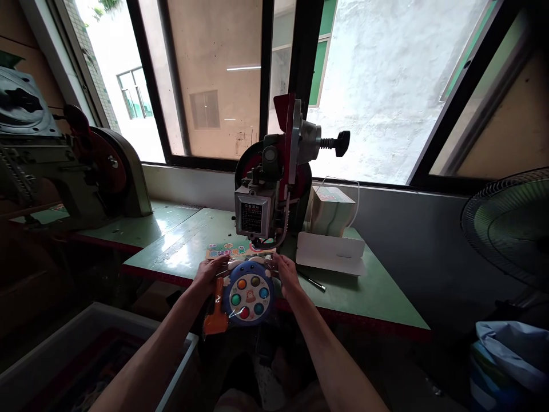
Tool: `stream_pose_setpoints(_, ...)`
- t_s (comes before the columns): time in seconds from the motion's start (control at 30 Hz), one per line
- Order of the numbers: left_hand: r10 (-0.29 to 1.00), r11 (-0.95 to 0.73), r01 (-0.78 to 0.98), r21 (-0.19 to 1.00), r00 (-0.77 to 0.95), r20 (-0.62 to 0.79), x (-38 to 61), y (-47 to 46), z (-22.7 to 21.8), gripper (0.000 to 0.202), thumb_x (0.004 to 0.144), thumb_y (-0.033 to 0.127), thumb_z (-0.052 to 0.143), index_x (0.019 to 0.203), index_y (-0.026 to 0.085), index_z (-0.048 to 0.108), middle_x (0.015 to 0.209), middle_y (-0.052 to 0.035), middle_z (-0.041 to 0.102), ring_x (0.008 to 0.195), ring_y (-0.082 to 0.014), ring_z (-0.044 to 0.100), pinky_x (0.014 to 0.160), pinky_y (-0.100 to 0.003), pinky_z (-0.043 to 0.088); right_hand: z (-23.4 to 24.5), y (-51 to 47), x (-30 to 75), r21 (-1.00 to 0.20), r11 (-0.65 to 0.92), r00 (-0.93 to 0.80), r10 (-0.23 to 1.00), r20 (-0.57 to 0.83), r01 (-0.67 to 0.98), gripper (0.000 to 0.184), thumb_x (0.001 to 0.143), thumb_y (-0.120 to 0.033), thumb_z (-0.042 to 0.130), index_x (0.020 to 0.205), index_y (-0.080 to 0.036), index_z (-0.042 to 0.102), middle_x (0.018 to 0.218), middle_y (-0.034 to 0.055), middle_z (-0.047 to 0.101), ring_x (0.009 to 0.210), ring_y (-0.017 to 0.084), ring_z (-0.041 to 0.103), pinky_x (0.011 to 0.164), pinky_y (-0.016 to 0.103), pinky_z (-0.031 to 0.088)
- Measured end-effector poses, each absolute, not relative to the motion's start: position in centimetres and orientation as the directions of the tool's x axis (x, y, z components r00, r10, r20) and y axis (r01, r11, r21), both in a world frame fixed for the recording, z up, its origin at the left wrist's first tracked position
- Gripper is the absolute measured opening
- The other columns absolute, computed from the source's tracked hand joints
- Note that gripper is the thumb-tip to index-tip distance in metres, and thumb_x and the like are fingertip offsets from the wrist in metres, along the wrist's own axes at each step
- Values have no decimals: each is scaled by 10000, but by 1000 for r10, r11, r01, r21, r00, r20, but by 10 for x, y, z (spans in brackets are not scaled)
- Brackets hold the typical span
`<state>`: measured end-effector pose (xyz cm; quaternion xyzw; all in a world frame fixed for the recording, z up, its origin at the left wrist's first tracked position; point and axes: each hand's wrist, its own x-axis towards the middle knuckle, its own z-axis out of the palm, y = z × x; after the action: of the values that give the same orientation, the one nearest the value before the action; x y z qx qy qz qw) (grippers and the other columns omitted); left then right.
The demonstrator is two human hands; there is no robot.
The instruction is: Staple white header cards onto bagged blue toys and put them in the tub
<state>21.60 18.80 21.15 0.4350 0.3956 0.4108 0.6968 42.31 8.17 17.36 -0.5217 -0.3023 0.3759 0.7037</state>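
Observation:
A round blue toy (251, 293) with several coloured domes on its white face hangs in a clear plastic bag at the front edge of the green table. Beside it in the bag is an orange toy hammer (217, 313). Along the bag's top lies a printed header card (229, 250), partly beneath the head of a stapling machine (254, 213). My left hand (211, 272) is closed on the bag's upper left corner. The upper right corner is gripped by my right hand (286, 273). Bag and card overlap where the fingers hold them.
A stack of printed cards (332, 210) stands behind a white cardboard box (330, 253), right of the machine. A dark pen-like tool (312, 281) lies nearby. Another machine (103, 166) is at left, a white bin (96, 312) below, a fan (510, 229) at right.

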Motion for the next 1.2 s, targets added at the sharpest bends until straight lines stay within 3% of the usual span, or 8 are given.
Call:
stream_pose_setpoints(0.23,916,338,-248,908,308,-256,179,196,215,154,749,210,830,814,108,736,677,-97,774,534,-227,721,499,-311,609,162,83,389,-983,166,500,860,107,-75,316,758,-497,720,723,-184,747,745,33,711,718,189,598,658,285,450)
stream_pose_setpoints(0.6,913,349,-255,902,311,-265,166,203,210,131,752,204,834,776,126,732,654,-91,773,515,-222,719,462,-288,599,154,92,380,-987,155,506,856,111,-46,324,772,-498,700,725,-180,741,746,42,714,688,181,587,633,279,447)
stream_pose_setpoints(0.93,904,357,-256,898,337,-263,164,201,212,197,730,219,856,851,111,745,727,-124,793,570,-253,750,508,-314,620,157,90,378,-986,148,490,867,93,-74,411,769,-587,719,737,-177,729,761,46,713,690,170,600,627,259,468)
stream_pose_setpoints(1.07,887,359,-263,896,394,-240,160,192,213,260,741,275,869,902,104,758,804,-141,807,600,-259,758,545,-336,634,163,89,377,-974,168,394,914,95,-153,502,775,-673,709,898,-187,739,852,52,732,741,170,634,648,250,494)
stream_pose_setpoints(1.2,855,374,-270,887,471,-217,156,178,210,282,729,312,888,853,93,762,748,-135,792,560,-233,733,530,-313,609,170,91,374,-973,144,382,922,65,-182,580,762,-742,689,919,-185,725,725,27,684,597,135,565,516,225,425)
